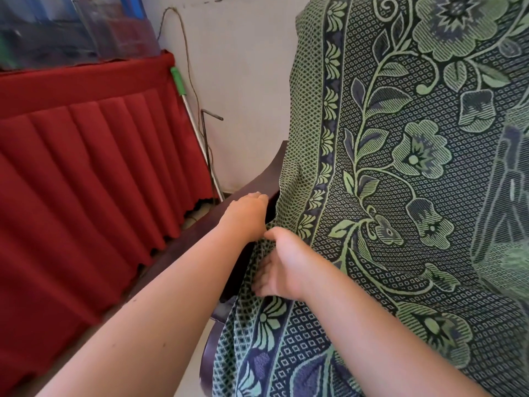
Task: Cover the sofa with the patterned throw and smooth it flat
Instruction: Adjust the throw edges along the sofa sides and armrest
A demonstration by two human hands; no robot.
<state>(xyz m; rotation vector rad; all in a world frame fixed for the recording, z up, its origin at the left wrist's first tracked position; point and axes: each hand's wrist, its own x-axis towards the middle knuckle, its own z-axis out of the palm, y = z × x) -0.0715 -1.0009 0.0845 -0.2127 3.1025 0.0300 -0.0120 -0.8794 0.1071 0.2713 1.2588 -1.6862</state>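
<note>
Patterned throw (400,167) covers the sofa back and seat. Its left border runs along the inner face of the wooden armrest (266,173), directly under my right hand (282,265), whose straight fingers press it down. My left hand (247,214), just beside, hooks its fingers over the armrest.

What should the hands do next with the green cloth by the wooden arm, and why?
Probably slide the right hand along, pushing the edge of the throw down beside the armrest. The cloth looks bunched there under its fingers, while the left hand rests on the wood.
</note>
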